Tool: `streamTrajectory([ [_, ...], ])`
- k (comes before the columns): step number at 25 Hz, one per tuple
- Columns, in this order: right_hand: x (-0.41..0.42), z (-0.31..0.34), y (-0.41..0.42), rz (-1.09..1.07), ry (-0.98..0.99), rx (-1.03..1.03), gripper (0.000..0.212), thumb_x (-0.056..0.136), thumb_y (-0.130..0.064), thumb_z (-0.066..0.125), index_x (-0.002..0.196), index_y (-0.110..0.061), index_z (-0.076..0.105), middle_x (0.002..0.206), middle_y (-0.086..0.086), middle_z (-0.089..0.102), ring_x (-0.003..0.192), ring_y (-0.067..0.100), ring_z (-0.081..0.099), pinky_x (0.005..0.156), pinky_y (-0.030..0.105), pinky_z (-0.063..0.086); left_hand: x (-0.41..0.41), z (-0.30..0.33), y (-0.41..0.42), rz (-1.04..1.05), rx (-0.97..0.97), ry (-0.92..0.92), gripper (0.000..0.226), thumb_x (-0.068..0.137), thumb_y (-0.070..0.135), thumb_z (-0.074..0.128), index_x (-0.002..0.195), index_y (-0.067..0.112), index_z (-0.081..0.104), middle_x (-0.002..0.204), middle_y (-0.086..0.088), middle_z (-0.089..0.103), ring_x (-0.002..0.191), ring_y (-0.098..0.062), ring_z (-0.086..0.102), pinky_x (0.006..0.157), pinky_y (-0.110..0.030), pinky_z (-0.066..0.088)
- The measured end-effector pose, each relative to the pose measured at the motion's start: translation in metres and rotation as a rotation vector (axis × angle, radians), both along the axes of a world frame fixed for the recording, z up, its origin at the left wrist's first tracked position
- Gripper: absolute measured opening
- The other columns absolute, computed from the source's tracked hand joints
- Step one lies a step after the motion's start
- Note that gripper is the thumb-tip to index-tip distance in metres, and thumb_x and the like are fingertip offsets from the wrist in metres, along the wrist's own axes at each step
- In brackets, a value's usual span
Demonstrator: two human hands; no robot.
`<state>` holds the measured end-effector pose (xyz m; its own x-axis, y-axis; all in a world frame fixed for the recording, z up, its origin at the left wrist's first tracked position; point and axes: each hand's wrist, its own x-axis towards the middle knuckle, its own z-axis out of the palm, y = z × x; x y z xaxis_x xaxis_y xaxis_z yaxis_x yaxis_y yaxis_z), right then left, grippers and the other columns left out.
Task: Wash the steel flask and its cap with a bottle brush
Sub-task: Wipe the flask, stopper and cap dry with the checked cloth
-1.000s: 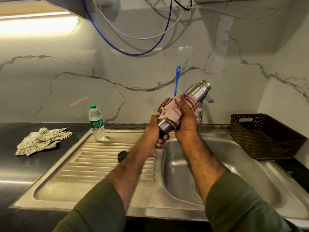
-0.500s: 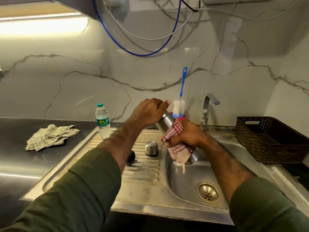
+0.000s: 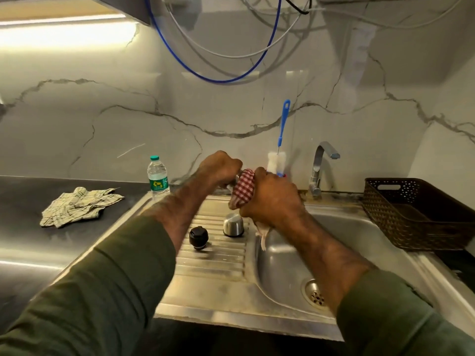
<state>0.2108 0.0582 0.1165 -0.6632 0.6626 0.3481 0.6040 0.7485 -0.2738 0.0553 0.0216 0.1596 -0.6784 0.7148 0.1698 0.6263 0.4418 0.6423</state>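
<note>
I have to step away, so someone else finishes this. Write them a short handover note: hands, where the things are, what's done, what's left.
Left hand grips one end of the steel flask; the flask is mostly hidden.
Right hand holds the red checked cloth wrapped round the flask, over the sink.
Steel cap and black stopper sit on the drainboard, both off the flask.
Bottle brush stands at the wall behind the hands, unheld.
Done: flask opened, wiping under way.
Left: finish wiping. I cannot tell whether cap and stopper are washed.

Red-checked cloth [image 3: 243, 186], blue-handled brush [image 3: 282, 124]
</note>
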Motion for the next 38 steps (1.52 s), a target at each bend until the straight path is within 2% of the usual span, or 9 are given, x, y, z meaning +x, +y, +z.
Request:
streamTrajectory([
  [4, 0.031, 0.006, 0.033, 0.299, -0.022, -0.861, 0.041, 0.078, -0.025, 0.088, 0.114, -0.017, 0.069, 0.101, 0.007, 0.079, 0.095, 0.028, 0.077, 0.093, 0.05, 0.061, -0.039, 0.012, -0.026, -0.043, 0.041, -0.105, 0.026, 0.102, 0.035, 0.06, 0.1, 0.011, 0.068, 0.094, -0.012, 0.069, 0.079, -0.021, 0.063, 0.065, -0.033, 0.049],
  [10, 0.041, -0.005, 0.058, 0.3, 0.259, -1.069, 0.049, 0.077, -0.01, 0.087, 0.121, -0.01, 0.065, 0.105, 0.012, 0.078, 0.098, 0.031, 0.077, 0.087, 0.046, 0.063, -0.045, -0.004, -0.021, 0.144, 0.269, -0.297, 0.024, 0.093, 0.032, 0.063, 0.1, 0.01, 0.067, 0.095, -0.014, 0.071, 0.086, -0.028, 0.069, 0.067, -0.036, 0.057],
  [16, 0.027, -0.005, 0.068, 0.01, 0.989, -1.144, 0.048, 0.069, -0.027, 0.091, 0.111, -0.014, 0.071, 0.099, 0.007, 0.081, 0.096, 0.032, 0.077, 0.091, 0.054, 0.061, -0.038, -0.021, -0.016, 0.268, 0.497, -0.567, 0.027, 0.087, 0.03, 0.06, 0.1, 0.007, 0.068, 0.091, -0.014, 0.071, 0.086, -0.032, 0.073, 0.076, -0.041, 0.063],
  [19, 0.008, -0.011, 0.059, -0.323, 1.237, -0.926, 0.037, 0.077, -0.045, 0.088, 0.097, -0.022, 0.066, 0.092, -0.003, 0.076, 0.084, 0.02, 0.076, 0.082, 0.044, 0.065, -0.027, -0.033, -0.012, 0.339, 0.461, -0.524, 0.034, 0.086, 0.037, 0.057, 0.1, 0.008, 0.067, 0.09, -0.012, 0.07, 0.089, -0.033, 0.071, 0.086, -0.047, 0.064],
  [26, 0.017, -0.031, 0.052, 0.24, 0.946, -1.044, 0.051, 0.073, -0.022, 0.083, 0.121, -0.019, 0.067, 0.113, 0.003, 0.078, 0.11, 0.026, 0.072, 0.102, 0.054, 0.056, -0.046, -0.033, -0.034, 0.319, 0.474, -0.57, 0.042, 0.099, 0.026, 0.048, 0.127, -0.002, 0.062, 0.092, -0.011, 0.06, 0.09, -0.029, 0.066, 0.082, -0.045, 0.061],
  [28, 0.01, -0.035, 0.054, 0.17, 0.933, -0.933, 0.041, 0.083, -0.025, 0.08, 0.122, -0.02, 0.068, 0.114, 0.001, 0.077, 0.111, 0.023, 0.071, 0.1, 0.052, 0.056, -0.048, -0.035, -0.038, 0.262, 0.484, -0.626, 0.047, 0.101, 0.022, 0.047, 0.138, -0.006, 0.058, 0.081, -0.004, 0.053, 0.071, -0.019, 0.055, 0.063, -0.034, 0.051],
  [31, -0.006, -0.037, 0.052, -0.022, 0.988, -0.742, 0.041, 0.093, -0.05, 0.069, 0.12, -0.02, 0.07, 0.107, -0.003, 0.076, 0.103, 0.018, 0.071, 0.088, 0.042, 0.06, -0.037, -0.035, -0.037, 0.391, 0.481, -0.489, 0.043, 0.092, 0.035, 0.048, 0.111, 0.001, 0.067, 0.086, -0.01, 0.065, 0.083, -0.028, 0.066, 0.076, -0.043, 0.06],
  [35, -0.011, -0.045, 0.048, -0.325, 1.074, -0.542, 0.018, 0.094, -0.042, 0.073, 0.085, -0.028, 0.065, 0.082, -0.008, 0.069, 0.082, 0.016, 0.072, 0.073, 0.038, 0.063, -0.03, -0.033, -0.036, 0.4, 0.442, -0.366, 0.026, 0.101, 0.035, 0.049, 0.101, 0.011, 0.056, 0.084, -0.007, 0.058, 0.077, -0.022, 0.056, 0.078, -0.04, 0.052],
  [38, -0.008, -0.051, 0.052, -0.249, 1.273, -0.779, 0.014, 0.089, -0.031, 0.08, 0.092, -0.032, 0.066, 0.091, -0.007, 0.074, 0.09, 0.015, 0.073, 0.082, 0.041, 0.063, -0.035, -0.03, -0.037, 0.346, 0.436, -0.301, 0.028, 0.1, 0.036, 0.05, 0.107, 0.01, 0.058, 0.088, -0.008, 0.061, 0.081, -0.023, 0.058, 0.083, -0.042, 0.054],
])
